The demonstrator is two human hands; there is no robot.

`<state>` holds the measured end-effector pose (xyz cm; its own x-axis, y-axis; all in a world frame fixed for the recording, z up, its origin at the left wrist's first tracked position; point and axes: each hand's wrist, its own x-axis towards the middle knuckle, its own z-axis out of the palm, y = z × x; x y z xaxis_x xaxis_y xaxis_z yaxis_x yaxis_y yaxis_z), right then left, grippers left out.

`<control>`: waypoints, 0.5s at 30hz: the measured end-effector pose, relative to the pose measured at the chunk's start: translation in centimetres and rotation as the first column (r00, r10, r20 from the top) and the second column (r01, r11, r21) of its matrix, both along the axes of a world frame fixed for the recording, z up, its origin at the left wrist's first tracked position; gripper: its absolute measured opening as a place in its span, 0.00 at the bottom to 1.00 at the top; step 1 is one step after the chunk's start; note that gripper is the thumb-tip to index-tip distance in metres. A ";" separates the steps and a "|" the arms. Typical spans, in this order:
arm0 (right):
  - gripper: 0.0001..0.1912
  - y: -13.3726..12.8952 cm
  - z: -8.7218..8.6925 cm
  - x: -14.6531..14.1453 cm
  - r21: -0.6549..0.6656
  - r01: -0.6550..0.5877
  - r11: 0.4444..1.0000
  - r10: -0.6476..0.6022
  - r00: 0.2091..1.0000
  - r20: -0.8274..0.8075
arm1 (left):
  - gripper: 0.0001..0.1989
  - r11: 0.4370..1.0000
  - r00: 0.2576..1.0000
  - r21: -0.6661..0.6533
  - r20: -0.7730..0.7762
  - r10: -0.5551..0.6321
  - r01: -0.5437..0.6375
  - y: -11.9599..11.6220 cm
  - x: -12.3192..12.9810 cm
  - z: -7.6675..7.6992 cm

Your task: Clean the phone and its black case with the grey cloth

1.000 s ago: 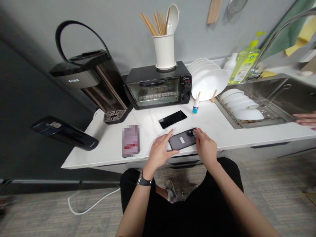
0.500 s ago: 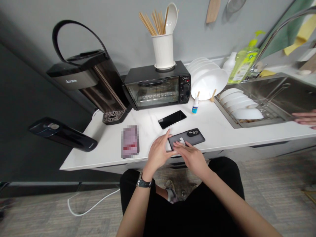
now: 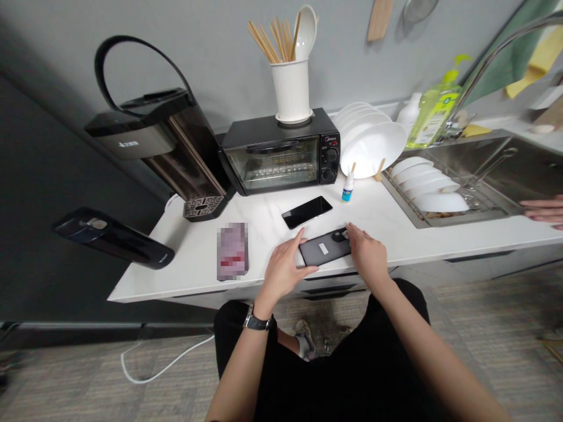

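Observation:
A dark grey phone or phone case (image 3: 314, 251) with a small white label lies back up at the counter's front edge. My left hand (image 3: 284, 266), with a watch on the wrist, rests at its left end, thumb and fingers spread around the corners. Over its right end lies my right hand (image 3: 368, 255), fingers together at the camera bump and partly covering it; its grip underneath is hidden. Behind them a black phone (image 3: 307, 212) lies screen up, and a small white bottle with a blue label (image 3: 347, 189) stands to the right.
On the white counter (image 3: 264, 205) are a toaster oven (image 3: 281, 161), a water dispenser (image 3: 176, 146), a dark bottle-shaped device (image 3: 114, 240) and a blurred-out item (image 3: 232, 252). Plates (image 3: 372, 149) stand by the sink (image 3: 519, 170). Another person's hand (image 3: 543, 210) shows at the right edge.
My right hand has moved right, from the white label to the camera end, and its fingers have come closer together. The left hand has stayed in place.

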<state>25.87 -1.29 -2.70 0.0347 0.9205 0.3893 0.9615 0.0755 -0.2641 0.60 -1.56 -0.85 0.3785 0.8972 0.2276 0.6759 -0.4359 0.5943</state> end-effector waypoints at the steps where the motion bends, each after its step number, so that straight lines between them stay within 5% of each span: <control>1: 0.18 0.3 0.3 -1.1 0.000 -0.015 1.000 0.015 1.000 0.004 | 0.57 1.000 1.000 0.000 0.003 0.001 -0.001 0.0 0.0 0.0; 8: 0.18 -0.5 0.9 -8.9 -0.044 -0.278 0.959 0.275 0.959 -0.065 | 0.58 1.000 1.000 -0.019 0.024 0.016 -0.015 -0.1 0.1 0.1; 15: 0.23 -4.1 0.4 -4.9 0.005 -0.602 0.798 0.599 0.793 -0.114 | 0.59 0.999 0.999 0.009 0.022 0.034 -0.034 -0.1 -0.1 0.0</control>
<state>20.95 -5.35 -2.34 -0.4904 0.7806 0.3875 0.6920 0.6190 -0.3714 0.50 -1.69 -0.86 0.3426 0.9073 0.2437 0.6774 -0.4184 0.6050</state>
